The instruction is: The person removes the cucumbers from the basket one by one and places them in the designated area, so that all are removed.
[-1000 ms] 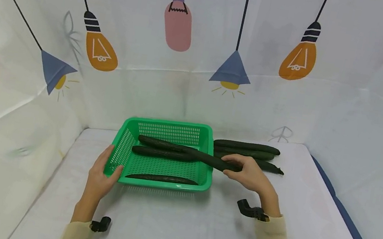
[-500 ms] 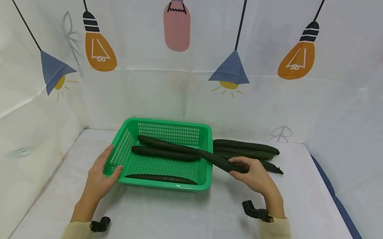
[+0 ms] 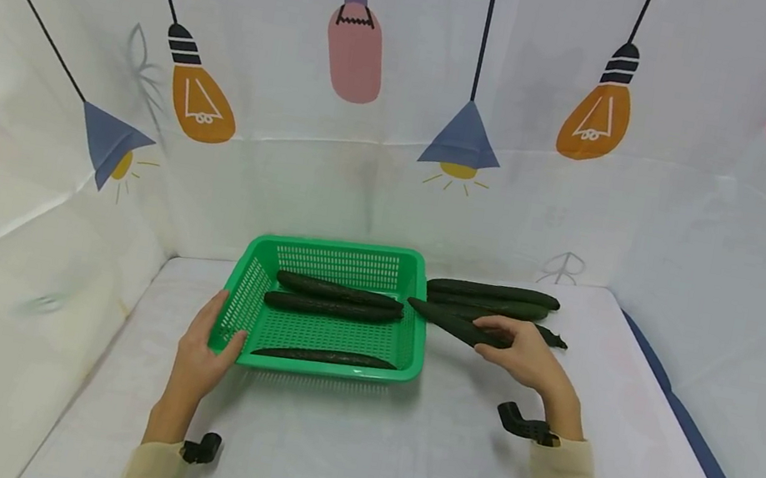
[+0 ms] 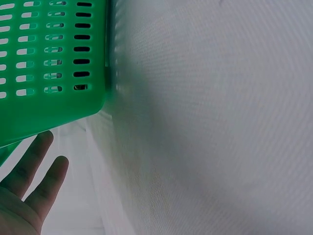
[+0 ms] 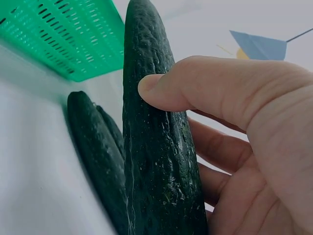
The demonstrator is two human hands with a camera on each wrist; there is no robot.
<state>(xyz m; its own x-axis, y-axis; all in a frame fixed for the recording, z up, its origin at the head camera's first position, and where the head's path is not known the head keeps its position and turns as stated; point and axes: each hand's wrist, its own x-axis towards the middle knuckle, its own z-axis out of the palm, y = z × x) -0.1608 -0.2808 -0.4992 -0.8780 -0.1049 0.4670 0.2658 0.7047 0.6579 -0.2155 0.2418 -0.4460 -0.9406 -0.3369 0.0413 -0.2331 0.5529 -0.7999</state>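
In the head view my left hand (image 3: 202, 357) touches the near left corner of a green plastic basket (image 3: 351, 246), its fingers straight along the outside and the thumb at the front rim. My right hand (image 3: 530, 358) grips a dark green cucumber (image 3: 444, 319) just right of the basket, the tip of which overlaps the basket's right rim. Close up in the right wrist view, the thumb (image 5: 166, 88) presses on the bumpy skin and the fingers wrap behind. Three cucumbers lie inside the basket: two side by side (image 3: 333, 308) towards the back, one (image 3: 325, 357) along the front wall.
Right of the basket several more cucumbers (image 3: 496, 293) lie in a row on the white-covered table (image 3: 346, 461), partly behind the right hand. A white sheet printed with lamps (image 3: 363, 176) stands behind and at both sides. Each wrist carries a small black camera (image 3: 202, 447).
My right hand has moved right with its cucumber, which was lying over the basket's inside and now reaches only to the right rim. The left hand and basket have stayed put.
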